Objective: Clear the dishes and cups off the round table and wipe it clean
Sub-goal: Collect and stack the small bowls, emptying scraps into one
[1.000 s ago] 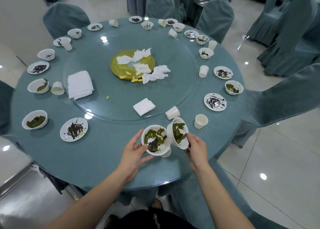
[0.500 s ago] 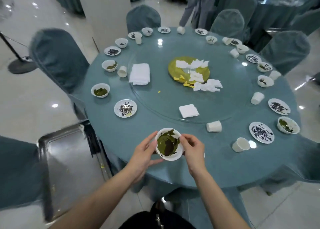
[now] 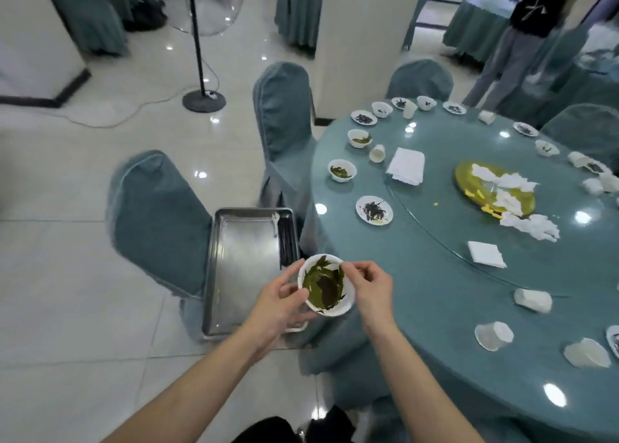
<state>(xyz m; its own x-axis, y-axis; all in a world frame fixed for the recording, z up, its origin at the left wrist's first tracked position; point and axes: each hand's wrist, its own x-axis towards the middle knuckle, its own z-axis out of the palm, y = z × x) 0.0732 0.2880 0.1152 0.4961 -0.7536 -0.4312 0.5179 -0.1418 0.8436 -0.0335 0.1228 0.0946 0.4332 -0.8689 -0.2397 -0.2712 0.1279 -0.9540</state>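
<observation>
Carrying white bowl of green leaves (image 3: pixel 326 286), gripped by left hand (image 3: pixel 281 300) and right hand (image 3: pixel 370 286); next, lowering into steel tray (image 3: pixel 241 258).

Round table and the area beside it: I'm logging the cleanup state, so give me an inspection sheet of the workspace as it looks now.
Surface: round table in teal cloth with a glass turntable, not yet cleared.
Job's things: white bowl of green scraps held above the metal tray; small bowls, plates and cups ring the table edge.
Clutter: crumpled tissues beside a yellow dish, folded white cloth, napkin.
Hands: left hand and right hand both grip the bowl.
Cables: white cord on the floor by the fan stand.
Surroundings: covered chairs, a standing person in the background.
</observation>
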